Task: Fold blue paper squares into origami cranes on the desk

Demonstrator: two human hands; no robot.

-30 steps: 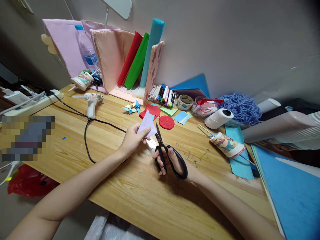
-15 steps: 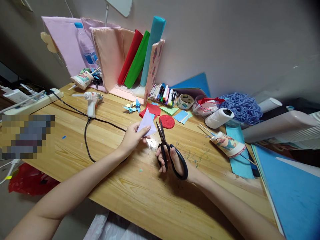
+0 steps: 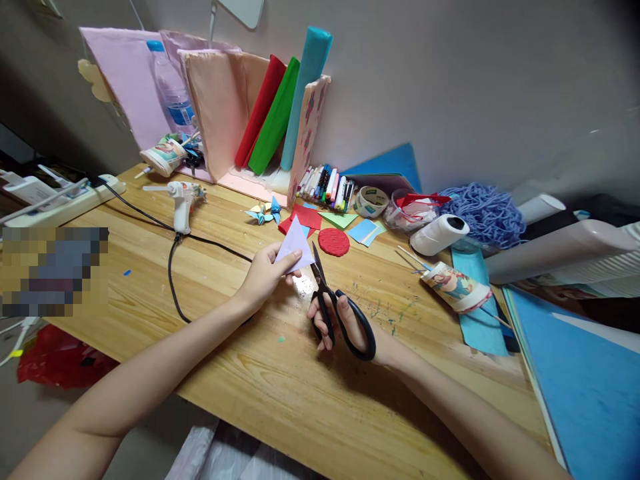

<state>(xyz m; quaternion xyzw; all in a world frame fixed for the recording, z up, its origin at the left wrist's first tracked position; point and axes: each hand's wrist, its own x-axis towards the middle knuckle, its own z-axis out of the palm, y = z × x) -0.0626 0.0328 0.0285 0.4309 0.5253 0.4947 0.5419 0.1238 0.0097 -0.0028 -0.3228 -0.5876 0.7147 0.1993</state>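
Observation:
Pinched between the thumb and fingers of my left hand [image 3: 265, 277] is a folded lilac paper triangle [image 3: 295, 245], its tip pointing up and away. My right hand [image 3: 345, 320] has its thumb and fingers through the handles of black-handled scissors [image 3: 357, 327]. The blades stand apart, right at the triangle's right corner; whether they touch the paper I cannot tell. Just beyond lie a round red disc [image 3: 333, 242], red paper pieces [image 3: 311, 218], a green paper triangle [image 3: 339, 220] and light blue paper pieces [image 3: 363, 231].
A white glue gun [image 3: 183, 207] with a black cord lies left. Behind stand a pink cardboard holder [image 3: 215, 120] with paper rolls, and several markers [image 3: 327, 187]. To the right are tape [image 3: 371, 200], white thread [image 3: 437, 235], blue yarn [image 3: 480, 213] and a paper cup [image 3: 455, 287].
The scissors have shifted slightly left and their blades now reach the edge of the lilac paper. My left hand stays almost where it was.

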